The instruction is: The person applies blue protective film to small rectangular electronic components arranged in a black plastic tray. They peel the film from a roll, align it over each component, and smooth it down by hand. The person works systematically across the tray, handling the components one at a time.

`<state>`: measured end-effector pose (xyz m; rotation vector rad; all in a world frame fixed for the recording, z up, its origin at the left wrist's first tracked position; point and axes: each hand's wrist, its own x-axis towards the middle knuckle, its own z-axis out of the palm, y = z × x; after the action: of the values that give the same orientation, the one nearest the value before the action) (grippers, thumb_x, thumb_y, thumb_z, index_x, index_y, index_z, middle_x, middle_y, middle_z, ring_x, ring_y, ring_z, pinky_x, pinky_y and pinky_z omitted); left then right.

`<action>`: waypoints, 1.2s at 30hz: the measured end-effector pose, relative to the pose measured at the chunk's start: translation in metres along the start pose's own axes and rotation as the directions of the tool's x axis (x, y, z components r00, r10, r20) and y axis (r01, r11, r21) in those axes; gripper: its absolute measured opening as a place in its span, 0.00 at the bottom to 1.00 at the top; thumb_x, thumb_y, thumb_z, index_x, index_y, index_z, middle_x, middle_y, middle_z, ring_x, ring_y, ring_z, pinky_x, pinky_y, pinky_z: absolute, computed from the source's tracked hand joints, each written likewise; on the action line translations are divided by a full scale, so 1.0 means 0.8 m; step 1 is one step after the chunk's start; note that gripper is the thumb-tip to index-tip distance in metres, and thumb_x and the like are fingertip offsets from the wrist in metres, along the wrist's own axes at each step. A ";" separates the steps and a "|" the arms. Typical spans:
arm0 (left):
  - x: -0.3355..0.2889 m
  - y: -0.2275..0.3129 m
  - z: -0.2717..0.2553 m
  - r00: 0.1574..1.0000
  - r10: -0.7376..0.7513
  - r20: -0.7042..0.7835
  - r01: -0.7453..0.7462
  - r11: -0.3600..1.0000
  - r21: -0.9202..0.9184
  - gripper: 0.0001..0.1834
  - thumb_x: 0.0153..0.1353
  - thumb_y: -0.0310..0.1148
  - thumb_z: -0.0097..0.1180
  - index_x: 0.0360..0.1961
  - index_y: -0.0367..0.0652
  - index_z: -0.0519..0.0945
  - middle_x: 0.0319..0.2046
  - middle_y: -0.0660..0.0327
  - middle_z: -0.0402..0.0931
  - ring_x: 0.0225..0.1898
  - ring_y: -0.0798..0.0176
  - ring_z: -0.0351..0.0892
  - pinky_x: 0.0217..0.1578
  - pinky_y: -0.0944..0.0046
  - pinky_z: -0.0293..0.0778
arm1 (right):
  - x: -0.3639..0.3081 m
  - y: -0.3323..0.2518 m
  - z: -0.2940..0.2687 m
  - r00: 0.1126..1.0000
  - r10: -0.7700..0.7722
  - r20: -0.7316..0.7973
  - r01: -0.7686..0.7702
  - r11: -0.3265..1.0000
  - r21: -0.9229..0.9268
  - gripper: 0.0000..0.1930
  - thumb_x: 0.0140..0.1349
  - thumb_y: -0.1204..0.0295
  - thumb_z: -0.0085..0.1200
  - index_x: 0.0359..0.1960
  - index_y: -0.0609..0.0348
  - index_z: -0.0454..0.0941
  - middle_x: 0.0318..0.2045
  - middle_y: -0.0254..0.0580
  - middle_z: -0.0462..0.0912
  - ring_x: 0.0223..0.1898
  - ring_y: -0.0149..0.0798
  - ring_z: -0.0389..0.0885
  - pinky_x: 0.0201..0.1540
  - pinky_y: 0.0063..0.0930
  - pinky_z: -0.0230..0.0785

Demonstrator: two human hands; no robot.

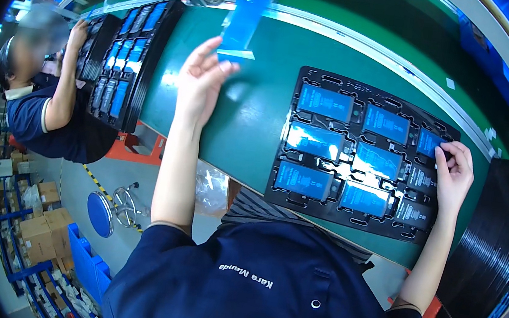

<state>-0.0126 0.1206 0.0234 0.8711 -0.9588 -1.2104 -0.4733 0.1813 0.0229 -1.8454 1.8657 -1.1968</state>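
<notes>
A black moulded tray lies on the green table with several flat batteries in its pockets. Blue film covers the left and middle columns, such as this battery. In the right column, the top pocket shows a blue film sheet, while the two batteries below it are bare black. My right hand pinches the right edge of that sheet with thumb and fingers. My left hand is raised, fingers apart, beside the lower end of a hanging blue film strip. A small blue patch shows at its thumb tip; whether it is film I cannot tell.
A tall stack of black trays stands at the right. More stacked trays with blue-covered batteries are at the left, where a co-worker sits. A metal frame rail runs along the table's far side. Blue stool behind.
</notes>
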 end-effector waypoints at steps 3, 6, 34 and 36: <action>-0.046 0.000 0.062 0.978 -0.103 0.182 0.059 0.970 0.235 0.31 0.55 0.14 0.56 0.62 0.35 0.66 0.38 0.56 0.80 0.38 0.66 0.79 0.44 0.65 0.76 | 0.003 -0.025 -0.007 0.997 0.002 0.077 0.008 0.992 -0.123 0.10 0.52 0.79 0.62 0.37 0.64 0.81 0.40 0.39 0.78 0.31 0.29 0.70 0.34 0.20 0.66; -0.065 -0.003 0.114 0.901 -0.008 0.433 -0.301 0.707 0.640 0.23 0.50 0.15 0.57 0.51 0.36 0.78 0.38 0.60 0.82 0.35 0.67 0.80 0.45 0.64 0.75 | 0.001 -0.069 -0.003 0.991 -0.108 0.081 0.121 0.975 -0.188 0.12 0.51 0.77 0.63 0.39 0.62 0.81 0.44 0.46 0.78 0.44 0.43 0.79 0.44 0.29 0.72; -0.072 -0.053 0.173 0.854 -0.005 0.520 -0.122 0.970 0.211 0.20 0.69 0.35 0.45 0.24 0.31 0.79 0.20 0.54 0.78 0.24 0.66 0.79 0.27 0.68 0.72 | -0.044 -0.067 -0.016 0.979 0.085 0.183 -0.191 0.680 0.708 0.06 0.56 0.82 0.61 0.35 0.65 0.83 0.36 0.42 0.83 0.35 0.30 0.81 0.38 0.20 0.74; -0.069 -0.051 0.173 0.899 -0.087 0.429 -0.054 0.950 0.307 0.25 0.71 0.40 0.42 0.24 0.32 0.80 0.18 0.59 0.76 0.21 0.71 0.73 0.25 0.70 0.67 | -0.045 -0.044 -0.037 0.952 0.276 0.134 -0.285 0.630 0.722 0.07 0.57 0.81 0.60 0.38 0.65 0.82 0.34 0.41 0.83 0.34 0.28 0.81 0.36 0.18 0.74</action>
<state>-0.1612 0.1635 0.0283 0.8672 -1.5456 -1.3197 -0.4629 0.2297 0.0526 -1.0543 1.2727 -1.5054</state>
